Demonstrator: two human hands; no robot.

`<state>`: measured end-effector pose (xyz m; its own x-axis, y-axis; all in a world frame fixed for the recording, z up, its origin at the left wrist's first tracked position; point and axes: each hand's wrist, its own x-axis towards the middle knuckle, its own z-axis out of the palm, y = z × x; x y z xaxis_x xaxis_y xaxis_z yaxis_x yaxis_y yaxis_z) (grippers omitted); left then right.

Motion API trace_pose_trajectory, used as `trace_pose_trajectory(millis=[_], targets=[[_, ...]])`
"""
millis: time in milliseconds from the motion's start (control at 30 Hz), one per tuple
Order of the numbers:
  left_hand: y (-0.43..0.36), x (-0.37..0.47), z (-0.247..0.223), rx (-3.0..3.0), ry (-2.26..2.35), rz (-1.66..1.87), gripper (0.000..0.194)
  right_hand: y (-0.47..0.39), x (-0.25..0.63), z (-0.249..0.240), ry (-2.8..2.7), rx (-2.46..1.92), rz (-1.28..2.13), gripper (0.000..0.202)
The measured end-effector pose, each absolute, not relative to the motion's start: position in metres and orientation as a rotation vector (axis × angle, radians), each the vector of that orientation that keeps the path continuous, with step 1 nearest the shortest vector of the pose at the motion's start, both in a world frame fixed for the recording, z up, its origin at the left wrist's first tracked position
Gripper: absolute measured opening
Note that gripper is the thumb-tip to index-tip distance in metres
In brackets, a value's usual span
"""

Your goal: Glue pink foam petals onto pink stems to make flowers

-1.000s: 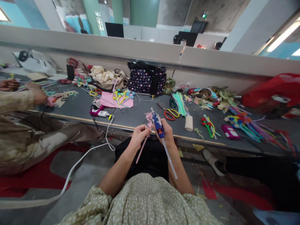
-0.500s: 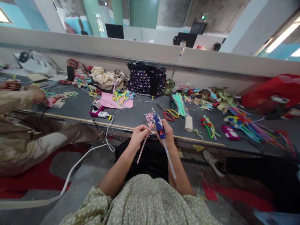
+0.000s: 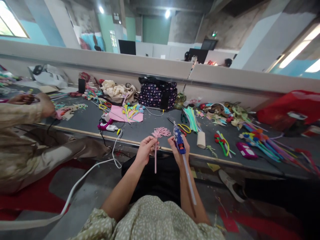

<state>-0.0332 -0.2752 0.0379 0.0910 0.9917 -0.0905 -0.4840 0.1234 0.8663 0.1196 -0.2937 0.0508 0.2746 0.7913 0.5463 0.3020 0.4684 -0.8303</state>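
My left hand [image 3: 145,148] pinches a thin pink pipe cleaner stem [image 3: 155,160], which hangs down from the fingers. Around its top end lie small pink pieces [image 3: 162,132] near the table edge; I cannot tell which are joined to the stem. My right hand [image 3: 180,153] is wrapped round a blue glue gun [image 3: 179,140], nozzle pointing up and away from me. A long translucent glue stick [image 3: 190,181] sticks out of its back end. The gun is apart from the stem, to its right. Behind the gun, the scissors [image 3: 185,128] with yellow and red handles are partly hidden.
A co-worker's hand [image 3: 46,105] is at the left. A dotted bag [image 3: 157,93], green pipe cleaners [image 3: 191,118], a cardboard tube [image 3: 201,140] and a purple box [image 3: 246,151] stand or lie on the table [image 3: 140,130]. A white cable [image 3: 95,166] hangs at the left.
The glue gun has moved right, away from the pink stem. My left hand has shifted slightly, and the stem now hangs more upright. The view has tilted up a little.
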Motion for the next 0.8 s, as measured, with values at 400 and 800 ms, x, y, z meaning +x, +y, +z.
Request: trace_pose_trajectory(millis=[400, 800], targets=[[-0.273, -0.028, 0.03, 0.794, 0.835, 1.461, 0.027, -0.296, 0.093, 0.022, -1.212, -1.021, 0.729, 0.022], [-0.275, -0.026, 0.032, 0.811, 0.848, 1.548, 0.024, -0.288, 0.079, 0.005, -0.97, -0.953, 0.966, 0.027]])
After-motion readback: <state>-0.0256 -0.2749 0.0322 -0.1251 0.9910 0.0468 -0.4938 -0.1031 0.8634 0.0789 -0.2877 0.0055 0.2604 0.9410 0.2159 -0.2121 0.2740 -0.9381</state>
